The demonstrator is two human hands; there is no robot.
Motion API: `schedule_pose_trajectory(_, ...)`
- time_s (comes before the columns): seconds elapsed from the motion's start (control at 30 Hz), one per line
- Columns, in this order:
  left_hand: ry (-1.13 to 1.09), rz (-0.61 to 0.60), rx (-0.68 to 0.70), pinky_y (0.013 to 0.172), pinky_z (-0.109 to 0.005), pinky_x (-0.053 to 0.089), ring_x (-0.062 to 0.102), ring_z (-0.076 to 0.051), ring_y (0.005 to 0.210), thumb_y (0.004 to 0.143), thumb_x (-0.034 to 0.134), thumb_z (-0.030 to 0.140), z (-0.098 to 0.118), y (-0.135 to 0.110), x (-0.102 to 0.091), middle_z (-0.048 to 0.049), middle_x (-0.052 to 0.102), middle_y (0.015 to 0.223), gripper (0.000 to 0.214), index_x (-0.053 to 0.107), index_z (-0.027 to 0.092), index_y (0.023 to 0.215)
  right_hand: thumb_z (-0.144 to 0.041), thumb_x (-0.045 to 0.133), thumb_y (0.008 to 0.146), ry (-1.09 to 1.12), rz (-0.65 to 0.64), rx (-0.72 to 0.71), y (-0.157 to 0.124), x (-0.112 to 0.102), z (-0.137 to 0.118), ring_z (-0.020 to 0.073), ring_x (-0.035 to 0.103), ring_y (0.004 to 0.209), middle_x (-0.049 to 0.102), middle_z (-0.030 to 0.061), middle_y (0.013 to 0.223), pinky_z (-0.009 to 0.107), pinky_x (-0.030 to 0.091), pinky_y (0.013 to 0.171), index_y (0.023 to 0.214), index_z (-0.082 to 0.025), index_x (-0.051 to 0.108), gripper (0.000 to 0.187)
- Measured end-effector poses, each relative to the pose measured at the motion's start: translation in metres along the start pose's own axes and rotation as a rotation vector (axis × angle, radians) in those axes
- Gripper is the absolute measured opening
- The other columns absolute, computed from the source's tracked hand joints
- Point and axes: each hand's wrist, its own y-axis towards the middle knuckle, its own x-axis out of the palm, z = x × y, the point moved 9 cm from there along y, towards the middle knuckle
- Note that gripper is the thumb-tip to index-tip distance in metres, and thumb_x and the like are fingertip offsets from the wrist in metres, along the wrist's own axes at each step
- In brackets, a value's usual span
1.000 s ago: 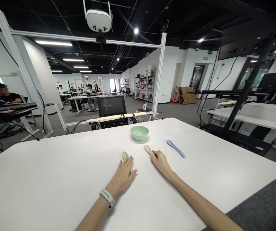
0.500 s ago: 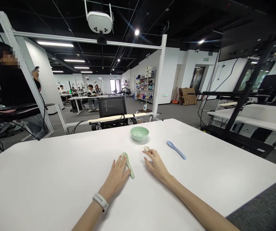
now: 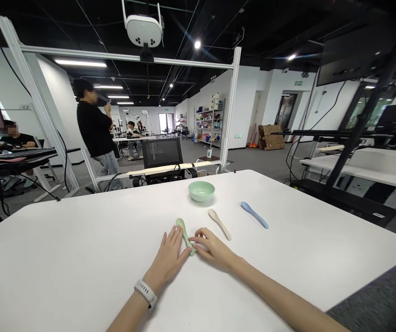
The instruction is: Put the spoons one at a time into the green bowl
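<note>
A green spoon lies on the white table, its bowl pointing away from me. My left hand rests along its left side, fingers stretched out, the fingertips and thumb touching it. From the right, my right hand reaches to the handle of the same spoon; its fingers are bent but apart, and whether they touch the handle is hard to make out. A beige spoon lies just beyond my right hand. Farther right is a blue spoon. A green bowl stands upright behind the spoons.
The white table ends in a rounded edge beyond the bowl. A metal frame rises past the far edge, with a black office chair behind it. To the left a person in a black top stands beyond the frame.
My right hand has moved from the beige spoon down and left to the green spoon's handle, uncovering the beige spoon. My left hand stays put. The standing person has moved right.
</note>
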Motion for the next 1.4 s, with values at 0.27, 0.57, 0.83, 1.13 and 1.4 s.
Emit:
schedule_pose_trajectory(0.27, -0.022, -0.036, -0.027, 0.136, -0.057, 0.012, 0.009, -0.028, 0.167, 0.101, 0.022, 0.070, 0.002, -0.001, -0.001, -0.0118, 0.015, 0.178, 0.087, 0.018, 0.017, 0.169, -0.025, 0.055, 0.104, 0.013, -0.005, -0.004, 0.000, 0.001, -0.001, 0.0241, 0.066, 0.106, 0.066, 0.0126, 0.117, 0.043, 0.059, 0.094, 0.129, -0.023, 0.072, 0.031)
schedule_pose_trajectory(0.57, 0.004, -0.034, -0.018, 0.136, -0.058, 0.013, 0.010, -0.028, 0.167, 0.102, 0.022, 0.070, 0.003, -0.001, -0.003, -0.0117, 0.015, 0.178, 0.085, 0.018, 0.017, 0.169, -0.023, 0.054, 0.104, 0.002, 0.000, -0.017, 0.001, -0.001, -0.003, 0.0239, 0.066, 0.104, 0.066, 0.0119, 0.115, 0.041, 0.059, 0.093, 0.128, -0.024, 0.072, 0.030)
schedule_pose_trajectory(0.83, 0.074, 0.136, 0.003, 0.132, -0.063, 0.023, 0.019, -0.029, 0.166, 0.105, 0.030, 0.060, -0.038, -0.005, -0.029, -0.0162, 0.026, 0.177, 0.075, 0.020, 0.023, 0.169, -0.026, 0.052, 0.106, 0.014, -0.016, -0.009, 0.000, -0.001, -0.004, 0.0249, 0.066, 0.104, 0.066, 0.0133, 0.116, 0.044, 0.059, 0.092, 0.129, -0.022, 0.072, 0.030)
schedule_pose_trajectory(1.13, 0.148, 0.382, -0.210, 0.132, -0.061, 0.024, 0.020, -0.031, 0.165, 0.103, 0.028, 0.061, -0.151, -0.056, -0.088, -0.0153, 0.031, 0.175, 0.079, 0.024, 0.016, 0.168, -0.023, 0.052, 0.106, 0.008, -0.014, -0.014, 0.000, -0.001, -0.005, 0.0242, 0.067, 0.102, 0.066, 0.0123, 0.115, 0.042, 0.059, 0.089, 0.128, -0.024, 0.071, 0.029)
schedule_pose_trajectory(1.4, 0.197, 0.337, -0.417, 0.131, -0.062, 0.022, 0.020, -0.034, 0.165, 0.099, 0.027, 0.060, -0.240, -0.100, -0.105, -0.0176, 0.031, 0.175, 0.084, 0.029, 0.009, 0.166, -0.023, 0.051, 0.106, -0.001, -0.008, -0.029, 0.000, -0.002, -0.006, 0.0238, 0.066, 0.101, 0.067, 0.0118, 0.113, 0.041, 0.059, 0.087, 0.128, -0.024, 0.071, 0.029)
